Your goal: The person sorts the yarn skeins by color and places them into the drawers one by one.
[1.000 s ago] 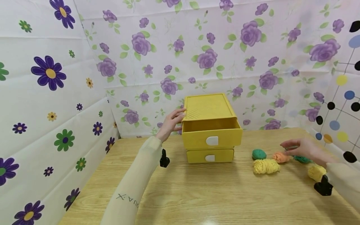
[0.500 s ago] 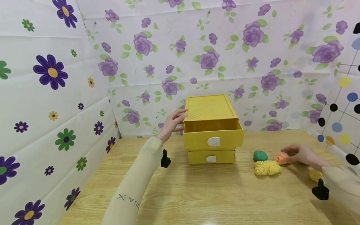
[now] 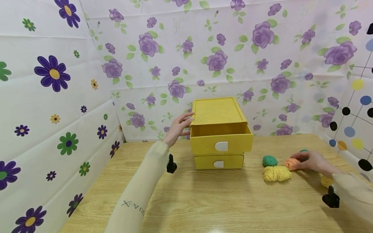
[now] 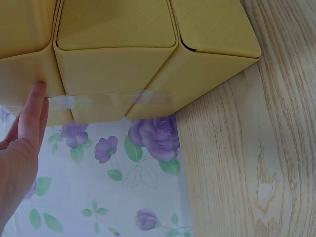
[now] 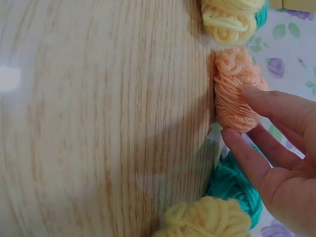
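Observation:
In the head view a yellow drawer unit (image 3: 218, 111) stands on the table, its upper drawer (image 3: 204, 144) pulled out and its lower drawer (image 3: 204, 162) pushed in. My left hand (image 3: 176, 129) touches the unit's left side with extended fingers; in the left wrist view a fingertip (image 4: 38, 90) meets the yellow wall. At the right, my right hand (image 3: 316, 161) pinches a peach-orange skein of yarn (image 3: 290, 164) lying on the table. The right wrist view shows the thumb (image 5: 256, 98) on the skein's side and another finger at its end, partly hiding it.
A green skein (image 3: 269, 160) and a pale yellow skein (image 3: 277, 173) lie left of the orange one. Another green skein (image 5: 239, 190) and yellow skein (image 5: 207, 219) lie by my right hand. Patterned cloth (image 3: 163, 64) hangs behind the wooden table (image 3: 204, 200).
My right hand has come down and closed its fingers on the orange skein. My left hand keeps its place at the drawer unit. The head view has shifted slightly.

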Tool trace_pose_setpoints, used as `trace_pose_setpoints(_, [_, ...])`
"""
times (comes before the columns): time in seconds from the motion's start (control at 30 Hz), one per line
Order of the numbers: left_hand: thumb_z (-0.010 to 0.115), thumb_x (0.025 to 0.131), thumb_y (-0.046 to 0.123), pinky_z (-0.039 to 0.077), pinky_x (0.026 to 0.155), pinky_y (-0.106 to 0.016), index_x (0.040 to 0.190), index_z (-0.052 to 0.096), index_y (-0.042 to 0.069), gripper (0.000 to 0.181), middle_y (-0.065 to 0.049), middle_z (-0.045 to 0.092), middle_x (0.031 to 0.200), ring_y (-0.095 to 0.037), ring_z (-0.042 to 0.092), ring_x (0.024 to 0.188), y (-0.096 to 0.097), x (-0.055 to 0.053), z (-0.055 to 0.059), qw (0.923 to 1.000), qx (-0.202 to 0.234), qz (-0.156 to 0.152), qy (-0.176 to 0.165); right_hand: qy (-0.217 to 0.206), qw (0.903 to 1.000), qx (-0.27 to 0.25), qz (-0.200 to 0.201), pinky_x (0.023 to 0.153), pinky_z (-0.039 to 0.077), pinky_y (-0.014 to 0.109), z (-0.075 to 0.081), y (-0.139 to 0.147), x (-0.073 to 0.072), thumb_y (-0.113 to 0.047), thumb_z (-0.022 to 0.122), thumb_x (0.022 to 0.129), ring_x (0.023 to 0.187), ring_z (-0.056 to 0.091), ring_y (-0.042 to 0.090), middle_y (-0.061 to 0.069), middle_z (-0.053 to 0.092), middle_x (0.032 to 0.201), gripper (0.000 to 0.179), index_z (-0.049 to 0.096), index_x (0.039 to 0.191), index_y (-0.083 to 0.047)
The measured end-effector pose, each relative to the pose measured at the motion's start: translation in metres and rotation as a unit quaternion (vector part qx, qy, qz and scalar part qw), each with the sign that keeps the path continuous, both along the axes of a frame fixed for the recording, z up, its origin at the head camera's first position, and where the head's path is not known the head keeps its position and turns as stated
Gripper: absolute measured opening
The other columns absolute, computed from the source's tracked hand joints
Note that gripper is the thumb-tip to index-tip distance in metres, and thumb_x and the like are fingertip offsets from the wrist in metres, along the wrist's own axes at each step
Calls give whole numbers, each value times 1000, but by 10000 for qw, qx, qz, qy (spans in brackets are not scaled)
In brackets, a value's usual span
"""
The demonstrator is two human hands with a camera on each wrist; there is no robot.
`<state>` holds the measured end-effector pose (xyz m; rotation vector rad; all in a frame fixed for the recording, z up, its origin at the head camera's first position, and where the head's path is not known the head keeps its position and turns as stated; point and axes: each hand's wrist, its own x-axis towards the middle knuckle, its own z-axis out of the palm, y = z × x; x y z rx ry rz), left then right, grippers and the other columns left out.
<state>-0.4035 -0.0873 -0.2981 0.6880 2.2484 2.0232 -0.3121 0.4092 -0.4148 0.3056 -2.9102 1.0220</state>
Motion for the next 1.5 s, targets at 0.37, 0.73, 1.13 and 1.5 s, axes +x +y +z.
trace_pose_setpoints(0.37, [52,94,28,48,77,-39,133,47,15,41,-12,46,118,-25,49,96,0,0,0,10000,-6,-33,12,101,9999,8,-1,70,46,41,3,4,2,-21,70,81,98,48,44,22,60,103,44,60,112,8])
trace_pose_setpoints(0.73, [52,94,27,49,76,-38,132,48,16,40,-10,47,116,-24,50,100,0,0,1,10000,-2,-90,43,-186,9992,-339,-67,70,48,43,38,-4,4,-30,62,87,99,49,43,28,51,116,54,51,124,7])
trace_pose_setpoints(1.13, [52,94,28,49,75,-38,133,47,15,41,-12,47,116,-24,50,97,-1,-1,0,10000,34,-77,28,-213,9978,-616,125,78,43,52,90,-31,13,-38,60,87,106,45,43,28,43,125,62,43,131,3])
trace_pose_setpoints(1.5, [48,96,19,45,81,-44,136,41,7,43,-15,44,119,-26,48,100,-1,18,17,9993,95,-316,-200,-125,9965,-820,63,80,41,52,125,-65,20,-40,61,85,108,44,40,25,45,125,63,45,132,-1])
